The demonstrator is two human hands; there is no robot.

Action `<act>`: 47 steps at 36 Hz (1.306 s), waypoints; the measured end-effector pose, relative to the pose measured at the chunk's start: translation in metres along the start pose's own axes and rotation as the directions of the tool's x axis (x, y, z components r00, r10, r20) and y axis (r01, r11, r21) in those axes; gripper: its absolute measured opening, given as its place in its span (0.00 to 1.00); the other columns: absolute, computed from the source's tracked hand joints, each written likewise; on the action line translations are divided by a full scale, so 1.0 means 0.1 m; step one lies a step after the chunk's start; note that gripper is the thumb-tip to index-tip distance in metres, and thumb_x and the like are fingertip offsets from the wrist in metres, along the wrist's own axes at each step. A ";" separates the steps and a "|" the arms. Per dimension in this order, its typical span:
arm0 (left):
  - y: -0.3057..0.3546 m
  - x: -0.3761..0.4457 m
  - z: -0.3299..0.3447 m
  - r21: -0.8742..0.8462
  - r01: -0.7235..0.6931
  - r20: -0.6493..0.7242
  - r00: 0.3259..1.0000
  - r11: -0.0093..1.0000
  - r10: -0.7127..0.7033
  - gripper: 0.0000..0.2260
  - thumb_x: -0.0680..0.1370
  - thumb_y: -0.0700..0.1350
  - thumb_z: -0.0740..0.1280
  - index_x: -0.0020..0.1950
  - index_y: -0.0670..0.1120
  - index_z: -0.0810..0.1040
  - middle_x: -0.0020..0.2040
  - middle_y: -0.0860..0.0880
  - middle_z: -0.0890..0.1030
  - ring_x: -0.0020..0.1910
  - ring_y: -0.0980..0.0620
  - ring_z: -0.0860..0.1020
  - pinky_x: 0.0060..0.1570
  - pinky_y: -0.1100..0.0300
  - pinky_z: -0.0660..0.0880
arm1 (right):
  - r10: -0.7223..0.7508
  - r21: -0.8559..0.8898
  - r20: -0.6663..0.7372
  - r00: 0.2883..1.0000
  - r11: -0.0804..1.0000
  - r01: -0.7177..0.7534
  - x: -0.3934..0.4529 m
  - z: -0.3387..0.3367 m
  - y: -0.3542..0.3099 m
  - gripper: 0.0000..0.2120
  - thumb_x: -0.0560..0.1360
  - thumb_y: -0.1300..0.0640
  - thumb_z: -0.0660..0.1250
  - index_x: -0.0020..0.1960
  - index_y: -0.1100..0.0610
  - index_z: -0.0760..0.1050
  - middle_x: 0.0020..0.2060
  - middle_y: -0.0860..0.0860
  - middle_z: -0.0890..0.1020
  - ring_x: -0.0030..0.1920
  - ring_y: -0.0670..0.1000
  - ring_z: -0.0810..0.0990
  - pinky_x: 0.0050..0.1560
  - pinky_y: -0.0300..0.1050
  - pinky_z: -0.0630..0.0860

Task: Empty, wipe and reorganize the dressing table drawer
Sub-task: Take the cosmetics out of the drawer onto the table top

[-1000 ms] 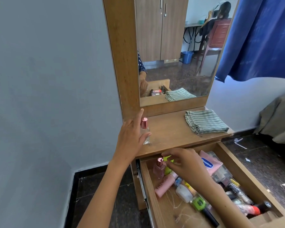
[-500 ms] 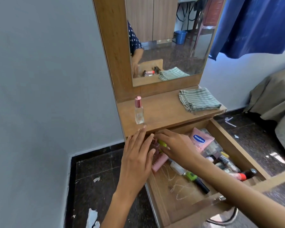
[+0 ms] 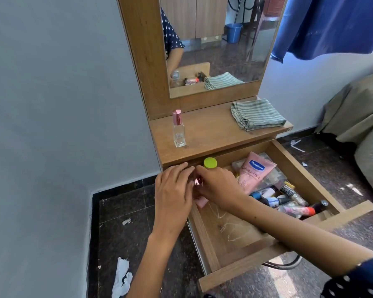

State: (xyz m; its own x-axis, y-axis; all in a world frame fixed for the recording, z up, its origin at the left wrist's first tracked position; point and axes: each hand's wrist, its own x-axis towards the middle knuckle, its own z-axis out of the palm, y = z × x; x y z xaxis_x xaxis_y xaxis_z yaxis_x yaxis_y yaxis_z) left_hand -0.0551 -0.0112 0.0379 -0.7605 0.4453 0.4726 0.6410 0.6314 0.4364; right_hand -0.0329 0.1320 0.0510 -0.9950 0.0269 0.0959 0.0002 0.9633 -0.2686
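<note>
One clear perfume bottle (image 3: 179, 130) already stood on the tabletop (image 3: 211, 134); left hand (image 3: 173, 191) had rejoined right hand (image 3: 219, 186), both closing around a pink-capped bottle (image 3: 198, 181) inside the drawer (image 3: 353, 214); emptying barely begun.

bright daylight | sun patches on floor (image 3: 351, 188) at right | wide-angle edge warping

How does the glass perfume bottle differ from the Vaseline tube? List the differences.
The perfume bottle stands upright on the tabletop; the Vaseline tube lies in the open drawer. The perfume bottle is clear glass; the Vaseline tube is opaque pink. Both show pink.
</note>
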 end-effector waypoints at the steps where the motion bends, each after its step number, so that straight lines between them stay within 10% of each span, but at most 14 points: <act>1: -0.01 0.01 0.00 0.004 -0.001 0.004 1.000 1.000 0.001 0.16 0.75 0.39 0.69 0.62 0.46 0.78 0.61 0.50 0.78 0.61 0.51 0.72 0.63 0.57 0.63 | -0.003 0.035 -0.017 1.000 0.999 0.004 -0.01 -0.01 0.01 0.14 0.74 0.50 0.66 0.55 0.56 0.71 0.45 0.54 0.82 0.46 0.61 0.80 0.41 0.51 0.74; 12: -0.10 0.14 -0.15 -0.115 -0.011 0.120 0.992 0.993 0.025 0.21 0.72 0.50 0.73 0.64 0.51 0.76 0.57 0.56 0.80 0.57 0.61 0.71 0.58 0.65 0.57 | -0.079 0.276 -0.119 0.990 0.955 0.109 -0.10 -0.43 0.12 0.10 0.71 0.57 0.72 0.52 0.54 0.76 0.45 0.47 0.83 0.46 0.46 0.81 0.47 0.45 0.78; 22: -0.02 0.39 -0.24 -0.477 0.058 0.003 0.998 0.877 -0.064 0.12 0.74 0.46 0.72 0.57 0.51 0.78 0.51 0.60 0.81 0.52 0.61 0.78 0.55 0.55 0.75 | -0.118 0.320 -0.237 0.964 0.928 0.192 0.09 -0.72 0.08 0.14 0.71 0.60 0.74 0.56 0.57 0.79 0.48 0.48 0.84 0.49 0.47 0.82 0.52 0.41 0.77; 30: -0.18 0.64 -0.33 -0.372 0.090 -0.100 0.986 0.924 -0.137 0.13 0.76 0.42 0.70 0.59 0.50 0.74 0.54 0.54 0.81 0.53 0.57 0.79 0.51 0.60 0.76 | 0.071 0.442 -0.290 0.954 0.894 0.068 0.09 -0.71 0.24 0.11 0.69 0.59 0.76 0.51 0.52 0.81 0.43 0.41 0.83 0.44 0.39 0.82 0.46 0.32 0.78; 38: -0.25 0.76 -0.30 -0.358 0.115 -0.096 0.983 0.927 -0.159 0.13 0.76 0.45 0.70 0.58 0.55 0.72 0.52 0.60 0.78 0.50 0.63 0.77 0.49 0.68 0.73 | 0.156 0.385 -0.214 0.964 0.921 -0.063 -0.01 -0.52 0.40 0.08 0.70 0.54 0.75 0.48 0.49 0.81 0.41 0.41 0.84 0.43 0.38 0.81 0.48 0.43 0.81; 47: -0.34 0.80 -0.24 -0.288 0.121 -0.115 0.980 0.950 -0.160 0.16 0.76 0.46 0.70 0.63 0.50 0.74 0.57 0.53 0.80 0.56 0.52 0.77 0.56 0.54 0.75 | 0.169 0.148 -0.086 0.982 0.977 -0.155 0.00 -0.37 0.41 0.14 0.73 0.51 0.71 0.58 0.49 0.78 0.50 0.44 0.83 0.49 0.43 0.80 0.45 0.39 0.75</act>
State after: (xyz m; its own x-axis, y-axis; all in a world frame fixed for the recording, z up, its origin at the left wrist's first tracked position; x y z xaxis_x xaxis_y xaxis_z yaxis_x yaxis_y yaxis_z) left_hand -0.1351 -0.0117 0.0794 -0.8360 0.2624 0.4820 0.5469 0.4709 0.6922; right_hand -0.0291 0.1811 0.0755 -0.9683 0.2126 0.1313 0.1401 0.8971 -0.4190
